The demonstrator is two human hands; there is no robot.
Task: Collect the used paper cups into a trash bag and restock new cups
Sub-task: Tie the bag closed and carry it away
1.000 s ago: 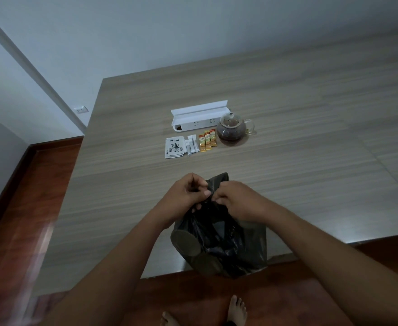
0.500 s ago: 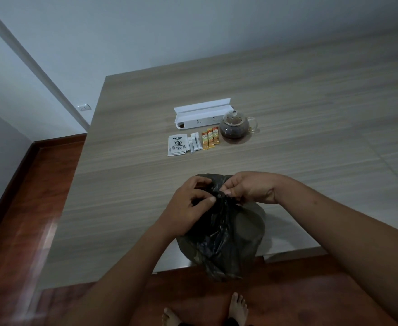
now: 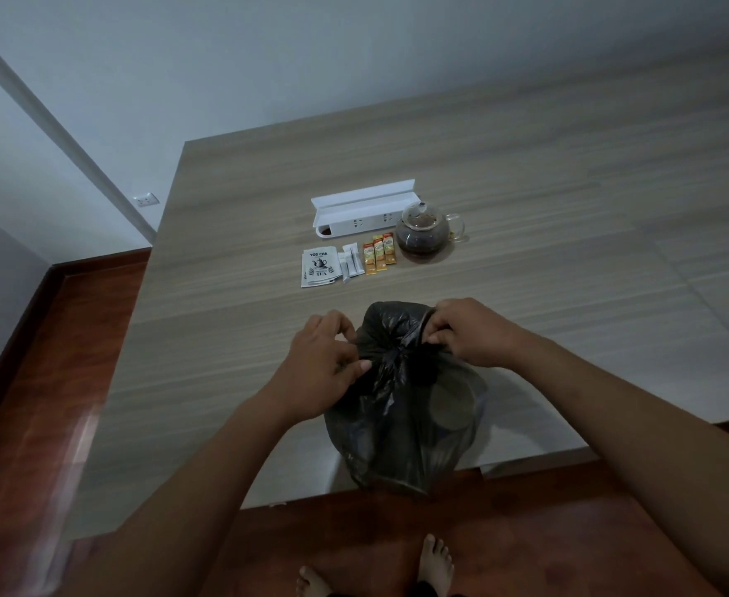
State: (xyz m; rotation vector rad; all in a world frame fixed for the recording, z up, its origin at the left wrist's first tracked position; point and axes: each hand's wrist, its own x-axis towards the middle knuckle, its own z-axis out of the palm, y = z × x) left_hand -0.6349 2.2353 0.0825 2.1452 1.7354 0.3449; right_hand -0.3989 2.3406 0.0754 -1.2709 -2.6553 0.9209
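Note:
A black trash bag point(image 3: 401, 415) hangs over the table's near edge, bulging with round cup shapes that show faintly through the plastic. Its top is gathered into a twisted neck. My left hand point(image 3: 324, 359) pinches one strip of the bag's top on the left of the neck. On the right side my right hand point(image 3: 470, 333) grips the other strip. The two hands hold the ends apart. No loose cups are visible on the table.
On the wooden table point(image 3: 569, 252) beyond the bag lie a white tea packet point(image 3: 318, 269), white sachets point(image 3: 352, 262), orange stick sachets point(image 3: 380, 255), a white power strip box point(image 3: 364, 209) and a glass teapot point(image 3: 423, 234) with dark tea. Bare feet stand on the red-brown floor point(image 3: 74, 381).
The hands have drawn apart, pulling the two bag ends sideways. The bag's neck has become tighter and the bag sits slightly more to the right.

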